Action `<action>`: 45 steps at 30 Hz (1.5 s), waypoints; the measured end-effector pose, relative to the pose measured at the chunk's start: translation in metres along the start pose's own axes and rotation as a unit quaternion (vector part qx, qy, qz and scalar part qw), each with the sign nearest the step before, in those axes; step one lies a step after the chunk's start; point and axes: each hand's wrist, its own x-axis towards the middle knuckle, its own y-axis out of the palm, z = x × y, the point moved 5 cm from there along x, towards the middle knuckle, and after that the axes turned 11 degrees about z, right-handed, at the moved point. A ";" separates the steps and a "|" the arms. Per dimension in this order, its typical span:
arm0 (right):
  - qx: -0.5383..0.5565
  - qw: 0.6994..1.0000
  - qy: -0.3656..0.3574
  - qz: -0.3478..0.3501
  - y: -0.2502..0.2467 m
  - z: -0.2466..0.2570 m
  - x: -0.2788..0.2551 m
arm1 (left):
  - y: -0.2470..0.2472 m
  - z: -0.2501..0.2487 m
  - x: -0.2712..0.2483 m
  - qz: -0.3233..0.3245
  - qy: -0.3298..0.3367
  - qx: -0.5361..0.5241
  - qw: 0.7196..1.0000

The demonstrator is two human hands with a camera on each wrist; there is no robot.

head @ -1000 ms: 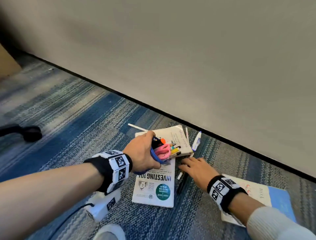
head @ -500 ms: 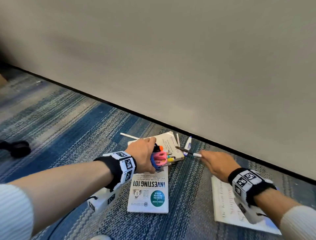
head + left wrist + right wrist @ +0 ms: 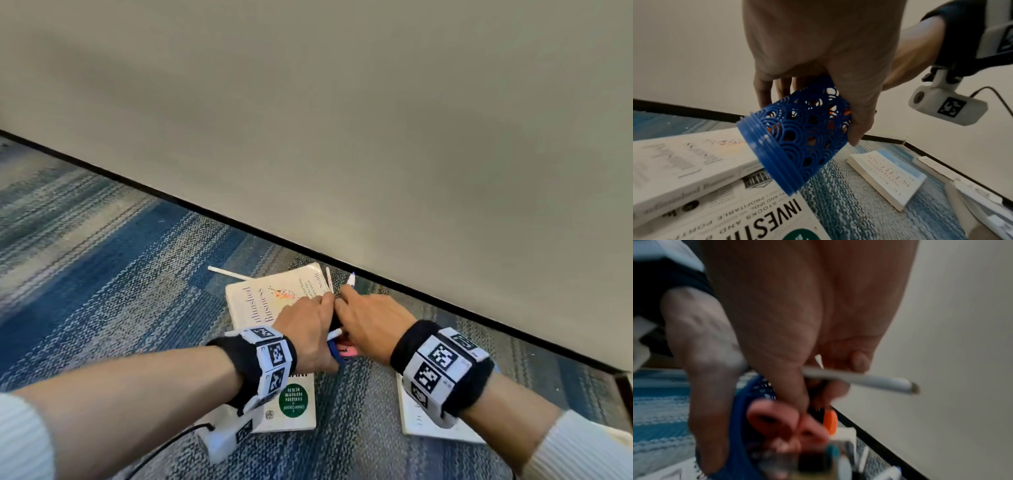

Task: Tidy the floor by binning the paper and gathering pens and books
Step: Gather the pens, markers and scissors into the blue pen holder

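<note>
My left hand [image 3: 308, 327] grips a blue lattice pen holder [image 3: 797, 134], tilted above the books. Pink scissor handles [image 3: 781, 420] and an orange-capped marker [image 3: 830, 420] stick out of its mouth. My right hand [image 3: 370, 320] is right against the left and pinches a white pen [image 3: 859, 379] at the holder's rim. On the carpet lie the "Unfinished Business" book [image 3: 260, 301], overlapping the "Investing 101" book [image 3: 294, 404], and a third book [image 3: 421, 423] under my right wrist. Loose pens lie on the floor: a white pen [image 3: 229, 273] and two [image 3: 351, 279] near the wall.
A grey wall [image 3: 376, 137] with a black skirting strip [image 3: 445, 308] runs diagonally just behind the books. Blue striped carpet [image 3: 102, 274] stretches to the left. Another small book [image 3: 888, 175] and further white items lie along the wall to the right.
My right hand lifted a white pen off the carpet and brought it left to the holder. My left hand kept its grip on the holder.
</note>
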 end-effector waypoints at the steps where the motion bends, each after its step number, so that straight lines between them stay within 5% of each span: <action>1: 0.002 1.000 0.011 0.007 0.000 -0.002 0.002 | -0.001 0.003 -0.001 -0.002 -0.004 -0.004 1.000; 4: -0.029 0.998 0.026 0.047 -0.002 -0.002 0.010 | 0.000 0.022 -0.006 -0.002 -0.028 -0.013 1.000; 8: -0.067 0.993 -0.046 0.083 -0.019 0.032 0.034 | -0.003 0.052 -0.018 -0.013 -0.067 -0.029 0.997; 13: -0.104 0.988 -0.111 0.007 -0.060 0.075 0.058 | -0.012 0.088 -0.032 -0.053 -0.108 -0.086 0.989; 17: -0.152 0.983 -0.087 -0.051 -0.074 0.074 0.065 | -0.031 0.104 -0.037 -0.085 -0.123 -0.070 0.986; 21: 0.042 0.991 -0.028 -0.124 -0.078 0.027 0.066 | -0.044 0.118 -0.033 -0.148 -0.146 -0.124 0.970; 23: 0.126 0.986 -0.051 -0.094 -0.070 0.012 0.066 | -0.043 0.123 -0.030 -0.185 -0.158 -0.149 0.958; 29: -0.023 0.994 -0.059 -0.084 -0.061 0.028 0.074 | -0.034 0.119 -0.017 -0.187 -0.145 -0.112 0.965; 35: 0.030 0.994 -0.089 -0.054 -0.059 0.028 0.087 | -0.024 0.117 0.001 -0.164 -0.114 -0.088 0.976; 38: 0.098 0.980 -0.121 -0.121 -0.061 0.014 0.091 | -0.026 0.117 0.006 -0.168 -0.108 -0.094 0.975; 40: 0.210 0.947 -0.088 -0.225 -0.061 -0.013 0.092 | -0.025 0.121 0.008 -0.175 -0.107 -0.128 0.970; 42: 0.314 0.901 0.031 -0.296 -0.042 -0.052 0.095 | -0.025 0.126 0.006 -0.185 -0.105 -0.167 0.963; 45: 0.340 0.906 0.189 -0.168 0.032 -0.087 0.118 | -0.020 0.132 0.008 -0.170 -0.085 -0.190 0.963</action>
